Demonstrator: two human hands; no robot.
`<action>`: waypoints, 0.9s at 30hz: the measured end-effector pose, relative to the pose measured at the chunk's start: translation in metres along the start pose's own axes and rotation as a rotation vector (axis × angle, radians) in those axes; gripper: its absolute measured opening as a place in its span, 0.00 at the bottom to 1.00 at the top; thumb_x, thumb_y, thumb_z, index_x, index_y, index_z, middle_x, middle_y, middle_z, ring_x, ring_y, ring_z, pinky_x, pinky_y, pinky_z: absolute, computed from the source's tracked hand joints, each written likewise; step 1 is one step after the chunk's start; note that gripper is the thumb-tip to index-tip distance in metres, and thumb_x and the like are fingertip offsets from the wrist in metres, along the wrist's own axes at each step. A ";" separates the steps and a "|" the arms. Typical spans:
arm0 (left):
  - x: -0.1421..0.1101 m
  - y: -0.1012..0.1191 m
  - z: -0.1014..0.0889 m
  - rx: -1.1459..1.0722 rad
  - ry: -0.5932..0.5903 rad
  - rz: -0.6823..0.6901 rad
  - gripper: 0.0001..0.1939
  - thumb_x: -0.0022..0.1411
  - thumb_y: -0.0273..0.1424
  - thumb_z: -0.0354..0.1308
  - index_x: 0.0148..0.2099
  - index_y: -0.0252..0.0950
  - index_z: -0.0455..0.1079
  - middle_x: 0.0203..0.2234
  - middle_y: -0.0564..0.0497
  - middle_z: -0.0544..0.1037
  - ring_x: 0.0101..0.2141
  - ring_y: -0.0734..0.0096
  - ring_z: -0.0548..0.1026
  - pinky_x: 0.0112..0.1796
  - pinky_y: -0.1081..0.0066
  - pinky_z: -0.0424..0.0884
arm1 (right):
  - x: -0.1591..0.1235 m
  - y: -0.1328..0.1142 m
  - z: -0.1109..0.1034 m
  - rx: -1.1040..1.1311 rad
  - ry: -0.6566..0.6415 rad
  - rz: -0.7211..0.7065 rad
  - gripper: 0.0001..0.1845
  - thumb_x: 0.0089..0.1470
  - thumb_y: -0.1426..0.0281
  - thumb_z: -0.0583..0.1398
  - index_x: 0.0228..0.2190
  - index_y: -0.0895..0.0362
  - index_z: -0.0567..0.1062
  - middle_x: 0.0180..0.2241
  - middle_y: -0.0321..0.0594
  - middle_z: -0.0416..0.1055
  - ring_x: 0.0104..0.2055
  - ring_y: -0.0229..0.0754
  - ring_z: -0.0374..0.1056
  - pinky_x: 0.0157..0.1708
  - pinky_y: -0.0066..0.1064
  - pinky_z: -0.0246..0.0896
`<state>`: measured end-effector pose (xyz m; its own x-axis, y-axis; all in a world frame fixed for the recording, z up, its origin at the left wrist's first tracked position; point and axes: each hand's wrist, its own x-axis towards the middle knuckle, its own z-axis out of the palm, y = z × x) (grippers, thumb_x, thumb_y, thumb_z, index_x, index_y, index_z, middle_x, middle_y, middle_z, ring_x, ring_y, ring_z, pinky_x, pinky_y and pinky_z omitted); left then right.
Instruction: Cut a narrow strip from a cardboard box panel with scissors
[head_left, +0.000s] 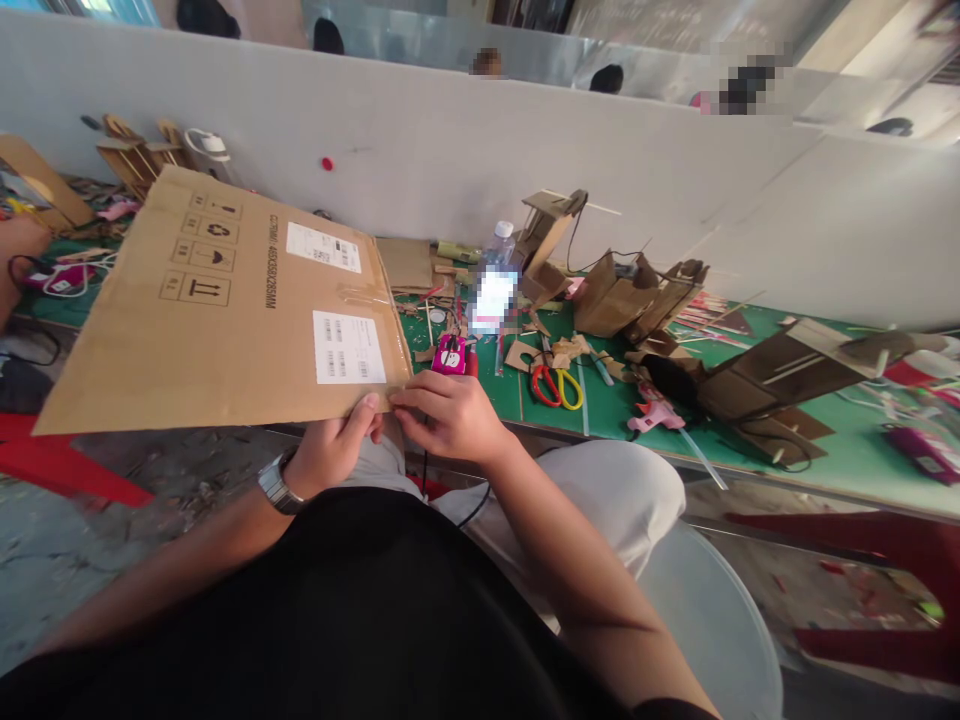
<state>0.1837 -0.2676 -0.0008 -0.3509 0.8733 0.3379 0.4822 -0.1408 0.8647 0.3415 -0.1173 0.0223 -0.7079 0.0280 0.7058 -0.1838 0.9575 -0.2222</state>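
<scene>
A large brown cardboard sheet (247, 340) with printed handling symbols and two white labels is held up over the left part of the workbench. My left hand (337, 450) grips its near edge, thumb on top and the other fingers underneath. At the sheet's near right corner, my right hand (450, 415) pinches the edge between thumb and fingers. Just beyond my right hand lies a magenta box (450, 354) with a cable. Scissors with red and yellow handles (556, 387) rest on the bench to the right.
The green bench (517, 400) carries cardboard scraps, a plastic bottle (504, 245), cardboard models (772, 385) and a pink glue gun (657, 412). A white partition (420, 130) stands behind. Another person's hand (22, 245) is at far left, near red stools.
</scene>
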 end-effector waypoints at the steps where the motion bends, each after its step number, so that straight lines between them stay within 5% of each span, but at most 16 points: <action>1: 0.000 0.000 0.000 0.013 -0.004 0.005 0.24 0.79 0.38 0.46 0.26 0.41 0.62 0.21 0.53 0.70 0.26 0.67 0.72 0.38 0.64 0.70 | 0.000 0.000 0.000 -0.040 0.007 -0.016 0.08 0.67 0.69 0.60 0.42 0.55 0.80 0.39 0.41 0.82 0.34 0.41 0.78 0.33 0.33 0.72; 16: 0.002 0.001 0.004 0.009 -0.018 -0.002 0.24 0.79 0.38 0.46 0.27 0.41 0.63 0.21 0.53 0.71 0.26 0.67 0.73 0.38 0.63 0.70 | -0.003 0.000 0.001 -0.213 -0.073 -0.028 0.09 0.67 0.73 0.56 0.39 0.56 0.77 0.36 0.42 0.78 0.32 0.41 0.72 0.31 0.35 0.66; 23: 0.001 0.001 0.003 0.084 -0.045 0.024 0.23 0.78 0.36 0.47 0.27 0.42 0.63 0.22 0.52 0.72 0.29 0.66 0.73 0.40 0.63 0.70 | 0.002 -0.004 0.010 -0.292 -0.142 0.060 0.08 0.66 0.72 0.54 0.36 0.57 0.72 0.33 0.41 0.72 0.26 0.39 0.61 0.23 0.34 0.51; 27: 0.001 0.005 0.002 0.068 -0.015 0.011 0.23 0.78 0.36 0.47 0.27 0.42 0.63 0.22 0.53 0.72 0.28 0.67 0.73 0.40 0.63 0.70 | 0.002 -0.002 0.011 -0.186 -0.120 0.169 0.05 0.64 0.75 0.55 0.37 0.56 0.69 0.34 0.40 0.71 0.29 0.40 0.65 0.26 0.31 0.54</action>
<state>0.1873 -0.2663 0.0029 -0.3334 0.8789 0.3411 0.5396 -0.1188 0.8335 0.3328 -0.1219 0.0167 -0.7957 0.1683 0.5819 0.0645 0.9787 -0.1948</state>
